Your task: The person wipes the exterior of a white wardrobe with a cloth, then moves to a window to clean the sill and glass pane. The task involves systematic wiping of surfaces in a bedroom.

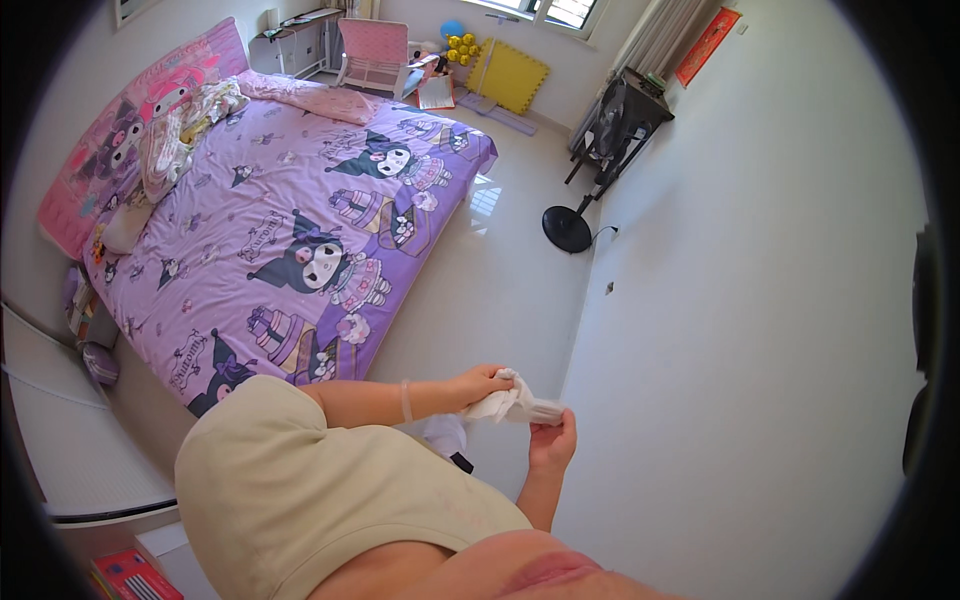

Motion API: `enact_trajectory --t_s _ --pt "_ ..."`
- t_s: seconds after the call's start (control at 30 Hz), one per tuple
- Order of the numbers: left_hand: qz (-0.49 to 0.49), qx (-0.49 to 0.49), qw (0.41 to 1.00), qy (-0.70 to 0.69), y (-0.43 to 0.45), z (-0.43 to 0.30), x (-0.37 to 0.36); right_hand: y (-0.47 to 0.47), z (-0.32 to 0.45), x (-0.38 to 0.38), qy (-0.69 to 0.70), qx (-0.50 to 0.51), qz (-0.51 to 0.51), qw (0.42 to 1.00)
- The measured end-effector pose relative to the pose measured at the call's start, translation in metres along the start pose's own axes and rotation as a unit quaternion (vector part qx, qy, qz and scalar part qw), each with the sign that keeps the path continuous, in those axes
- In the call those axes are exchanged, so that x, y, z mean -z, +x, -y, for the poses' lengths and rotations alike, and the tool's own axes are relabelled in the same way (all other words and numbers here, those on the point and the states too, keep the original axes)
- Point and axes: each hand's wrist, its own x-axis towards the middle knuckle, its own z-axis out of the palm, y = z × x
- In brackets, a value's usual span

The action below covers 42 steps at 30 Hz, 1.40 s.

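Observation:
My left hand (484, 384), with a pale bangle on its forearm, is closed on a crumpled white cloth or tissue (495, 405) in front of my body. My right hand (553, 441) grips the end of a whitish, ribbed-looking item (545, 412), slightly blurred, that meets the cloth. Whether the two are one piece I cannot tell. Below the hands, partly hidden by my arm and shirt, a white thing with a black part (448, 439) is near the floor.
A bed with a purple cartoon cover (300, 247) stands on the left. Along the right wall are a black round stand base (567, 229) and a dark small table (646, 97). A pink chair (373, 56) and yellow foam mat (508, 77) are at the far end. Red boxes (139, 577) lie lower left.

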Motion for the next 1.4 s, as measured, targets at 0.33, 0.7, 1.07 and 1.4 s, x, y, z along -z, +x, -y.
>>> enact_trajectory --t_s 0.33,0.7,1.07,1.4 --pt "-0.249 -0.214 0.933 -0.146 0.223 -0.185 0.065 0.274 0.147 -0.103 -0.003 0.094 -0.057 0.994" --pt "-0.165 -0.386 0.904 0.079 0.362 -0.347 0.135 0.524 0.051 -0.288 -0.234 0.033 0.331 0.914" --pt "-0.102 -0.153 0.976 -0.116 0.538 -0.510 0.282 0.776 0.035 -0.425 0.003 -0.190 0.142 0.971" --pt "-0.060 -0.211 0.951 -0.219 0.772 -0.662 0.359 1.023 0.065 -0.546 0.070 -0.197 0.321 0.924"
